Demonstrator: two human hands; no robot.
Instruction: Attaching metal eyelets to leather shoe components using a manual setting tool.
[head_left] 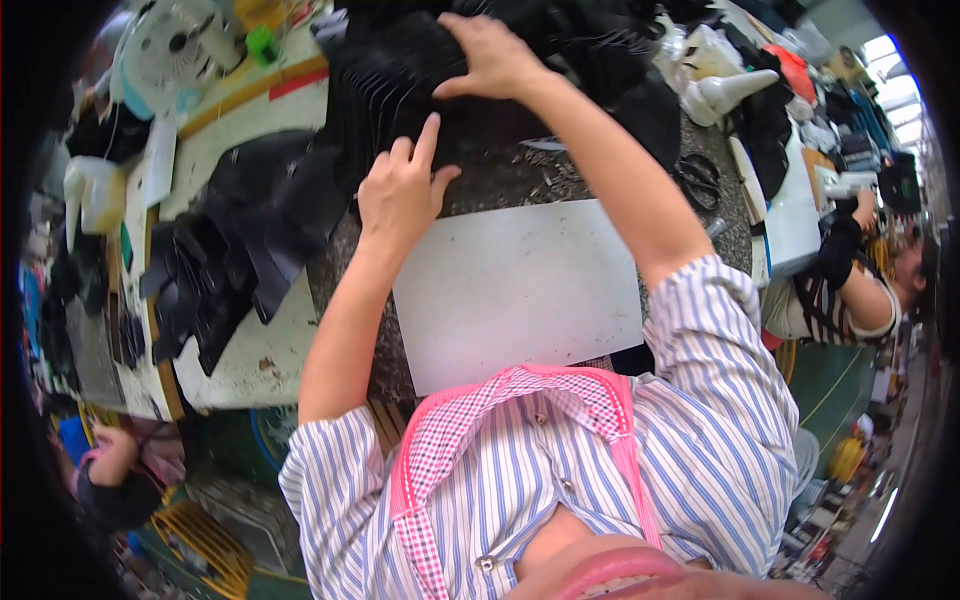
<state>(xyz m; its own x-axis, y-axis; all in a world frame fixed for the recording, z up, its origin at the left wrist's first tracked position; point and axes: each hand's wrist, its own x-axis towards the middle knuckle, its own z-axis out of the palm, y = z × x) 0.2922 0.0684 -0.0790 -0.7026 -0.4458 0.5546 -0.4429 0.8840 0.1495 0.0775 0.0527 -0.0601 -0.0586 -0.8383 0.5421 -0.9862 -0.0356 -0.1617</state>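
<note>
My right hand [495,62] reaches to the far side of the table, palm down over black flat pieces, thumb and fingers apart. Layered black pieces [385,75], perhaps leather or fabric, stand in overlapping rows beside it. Nearer and to the left, my left hand [400,195] hovers by the front of those rows. Its index finger points out and its thumb stands away, while the other fingers curl; nothing shows in it. Below both hands lies a white rectangular board [520,290] on the speckled grey tabletop.
More black pieces [245,220] lie heaped on the left. Black-handled scissors [697,182] and a white nozzle bottle [725,97] sit at the right. A white fan [178,45] and another nozzle bottle [98,195] stand left. Co-workers sit at right [850,275] and lower left [115,475].
</note>
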